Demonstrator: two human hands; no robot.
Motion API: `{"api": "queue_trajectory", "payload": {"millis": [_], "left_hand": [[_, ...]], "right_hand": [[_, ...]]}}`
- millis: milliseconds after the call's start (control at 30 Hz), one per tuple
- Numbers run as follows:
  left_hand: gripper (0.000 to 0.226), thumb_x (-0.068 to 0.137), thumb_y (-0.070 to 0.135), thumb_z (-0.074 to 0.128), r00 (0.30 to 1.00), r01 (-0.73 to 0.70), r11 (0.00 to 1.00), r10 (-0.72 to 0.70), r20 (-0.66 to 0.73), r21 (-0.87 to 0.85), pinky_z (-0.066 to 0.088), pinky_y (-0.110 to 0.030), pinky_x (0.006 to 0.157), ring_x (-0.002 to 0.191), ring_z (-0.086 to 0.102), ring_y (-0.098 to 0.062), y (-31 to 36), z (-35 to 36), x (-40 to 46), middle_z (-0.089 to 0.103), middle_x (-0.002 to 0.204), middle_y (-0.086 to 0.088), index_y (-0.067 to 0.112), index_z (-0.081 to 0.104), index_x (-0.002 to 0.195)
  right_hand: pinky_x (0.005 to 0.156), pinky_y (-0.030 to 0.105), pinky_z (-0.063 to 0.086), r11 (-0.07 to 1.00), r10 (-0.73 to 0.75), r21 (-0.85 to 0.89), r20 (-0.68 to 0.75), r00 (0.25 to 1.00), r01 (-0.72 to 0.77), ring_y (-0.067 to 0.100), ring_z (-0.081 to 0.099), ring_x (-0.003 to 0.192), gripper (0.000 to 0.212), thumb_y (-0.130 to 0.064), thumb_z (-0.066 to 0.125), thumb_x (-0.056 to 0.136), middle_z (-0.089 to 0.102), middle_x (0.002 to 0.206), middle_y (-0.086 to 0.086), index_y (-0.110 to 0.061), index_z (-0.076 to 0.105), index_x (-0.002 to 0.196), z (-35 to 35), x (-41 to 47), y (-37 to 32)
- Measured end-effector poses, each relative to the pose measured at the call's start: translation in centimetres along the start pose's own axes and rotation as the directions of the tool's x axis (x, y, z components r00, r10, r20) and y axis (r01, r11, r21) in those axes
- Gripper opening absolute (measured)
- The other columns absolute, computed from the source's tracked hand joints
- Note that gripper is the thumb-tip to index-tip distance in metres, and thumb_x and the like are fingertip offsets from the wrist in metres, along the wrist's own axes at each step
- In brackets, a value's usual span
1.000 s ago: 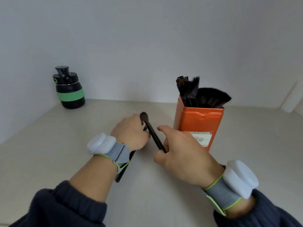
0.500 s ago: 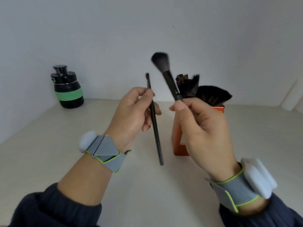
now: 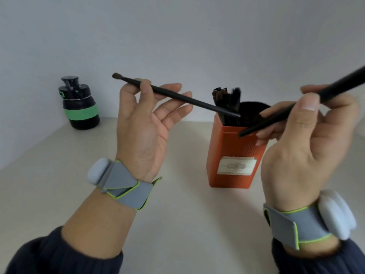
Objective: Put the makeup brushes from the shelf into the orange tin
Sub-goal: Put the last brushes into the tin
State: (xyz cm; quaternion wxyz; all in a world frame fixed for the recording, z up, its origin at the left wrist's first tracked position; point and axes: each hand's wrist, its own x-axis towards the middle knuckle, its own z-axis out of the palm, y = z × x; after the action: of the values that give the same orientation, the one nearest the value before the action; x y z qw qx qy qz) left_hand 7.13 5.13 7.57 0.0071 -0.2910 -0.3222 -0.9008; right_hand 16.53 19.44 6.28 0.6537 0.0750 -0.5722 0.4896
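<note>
The orange tin (image 3: 235, 155) stands upright on the shelf, right of centre, with several dark brushes (image 3: 229, 101) sticking out of its top. My left hand (image 3: 144, 125) pinches a thin black brush (image 3: 177, 96) between thumb and forefinger; the brush lies almost level, bristle tip to the left, handle end over the tin's mouth. My right hand (image 3: 304, 143) grips a thicker black brush (image 3: 276, 117), slanted, its handle end pointing down-left at the tin's front rim. That brush's head runs out of the frame at the upper right.
A black bottle with a green band (image 3: 80, 106) stands at the back left corner against the wall. The pale shelf surface (image 3: 49, 184) spreads around the tin. White walls close the back and left. Both wrists carry grey straps with white pods.
Both brushes have swung from near upright to slanted, handle ends now aimed at the tin's mouth. My right hand moved right and up; my left hand rose and turned palm-up.
</note>
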Motion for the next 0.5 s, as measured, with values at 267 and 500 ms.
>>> {"api": "queue_trajectory", "payload": {"millis": [267,500], "left_hand": [[0.005,0.104,0.014,0.038,0.979,-0.17,0.953,0.133,0.155,0.25,0.057,-0.039,0.08,0.09,0.074,-0.034,-1.3,0.6,-0.7,0.071,0.092,-0.011,0.016,0.04,0.108],[0.006,0.1,0.015,0.042,0.953,-0.287,0.823,0.192,0.234,0.491,0.057,-0.033,0.066,0.072,0.069,-0.019,-3.2,1.4,-1.3,0.074,0.087,-0.001,0.021,0.042,0.102]], "right_hand": [[0.077,0.041,0.052,0.977,-0.009,-0.211,0.077,0.997,0.025,0.024,0.065,0.086,0.009,-0.021,0.043,0.105,0.066,0.092,0.006,-0.02,0.05,0.111,0.1,-0.1,1.0],[0.066,0.051,0.045,0.87,0.077,-0.492,0.183,0.98,0.023,0.026,0.057,0.073,0.038,-0.046,0.037,0.103,0.062,0.077,-0.001,-0.016,0.057,0.092,0.1,-0.4,1.9]]}}
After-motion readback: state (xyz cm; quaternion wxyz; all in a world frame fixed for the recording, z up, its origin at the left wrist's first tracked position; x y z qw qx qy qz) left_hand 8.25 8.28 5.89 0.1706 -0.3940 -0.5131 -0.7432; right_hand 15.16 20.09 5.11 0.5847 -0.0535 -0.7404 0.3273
